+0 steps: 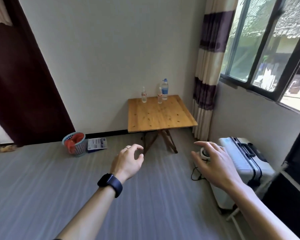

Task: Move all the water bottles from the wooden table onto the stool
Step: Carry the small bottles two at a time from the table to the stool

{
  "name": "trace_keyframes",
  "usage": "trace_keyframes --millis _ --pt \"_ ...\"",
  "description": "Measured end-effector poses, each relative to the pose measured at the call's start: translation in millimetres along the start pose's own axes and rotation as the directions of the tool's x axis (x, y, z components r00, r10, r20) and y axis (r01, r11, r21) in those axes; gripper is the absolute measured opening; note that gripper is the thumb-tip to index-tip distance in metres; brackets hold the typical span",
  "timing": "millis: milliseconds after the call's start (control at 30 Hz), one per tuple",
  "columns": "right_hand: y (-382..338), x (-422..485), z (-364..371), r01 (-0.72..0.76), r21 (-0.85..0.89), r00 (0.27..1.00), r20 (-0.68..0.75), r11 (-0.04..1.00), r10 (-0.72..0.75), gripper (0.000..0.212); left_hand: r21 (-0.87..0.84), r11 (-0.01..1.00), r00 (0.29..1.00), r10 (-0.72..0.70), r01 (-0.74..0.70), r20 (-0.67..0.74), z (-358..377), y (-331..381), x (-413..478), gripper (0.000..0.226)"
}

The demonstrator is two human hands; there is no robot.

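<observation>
Three water bottles stand at the far edge of a small wooden folding table in the corner. A small clear bottle with a red label is at the left. Another small red-labelled bottle stands right of it, just in front of a taller bottle with a blue cap and blue label. My left hand, with a ring and a dark wristwatch, hovers in the air well short of the table, fingers loosely curled and holding nothing. My right hand is raised beside it, fingers spread and relaxed. No stool is in view.
A silver suitcase stands at the right under the window, with a white round object and a black cable beside it. A blue basket with a red bag and a leaflet lie by the wall. A striped curtain hangs beside the table.
</observation>
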State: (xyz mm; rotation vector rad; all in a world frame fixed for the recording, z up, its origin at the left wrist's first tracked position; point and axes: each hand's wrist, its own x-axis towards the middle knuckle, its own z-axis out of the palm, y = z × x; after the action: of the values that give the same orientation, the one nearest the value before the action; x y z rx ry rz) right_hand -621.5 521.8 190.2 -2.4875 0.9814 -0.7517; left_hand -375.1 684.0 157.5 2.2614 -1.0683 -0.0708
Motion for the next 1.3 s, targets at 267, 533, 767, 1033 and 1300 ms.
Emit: trace_keyframes --millis 267,533,767,1033,1300 --pt "56 174 65 0.026 0.039 0.999 0.027 0.999 -0.027 0.042 0.023 0.998 0.998 -0.063 0.064 -0.011 51 -7 166 0.023" --pt "95 343 106 0.053 0.074 0.993 0.103 0.996 -0.061 0.039 0.045 0.989 0.989 -0.138 0.141 -0.061 68 -16 314 0.022" --pt "122 471 167 0.056 0.053 0.989 0.137 0.997 -0.063 0.041 0.018 0.985 0.985 -0.168 0.169 -0.039 109 -48 439 0.022" --pt "129 638 243 0.026 0.026 0.99 0.139 0.999 -0.029 0.041 0.018 0.987 0.986 -0.162 0.162 0.026 139 -92 634 0.026" --pt "153 775 304 -0.033 -0.03 0.986 0.163 0.999 0.037 0.043 0.047 0.992 0.99 -0.119 0.116 0.079 168 -116 791 0.027"
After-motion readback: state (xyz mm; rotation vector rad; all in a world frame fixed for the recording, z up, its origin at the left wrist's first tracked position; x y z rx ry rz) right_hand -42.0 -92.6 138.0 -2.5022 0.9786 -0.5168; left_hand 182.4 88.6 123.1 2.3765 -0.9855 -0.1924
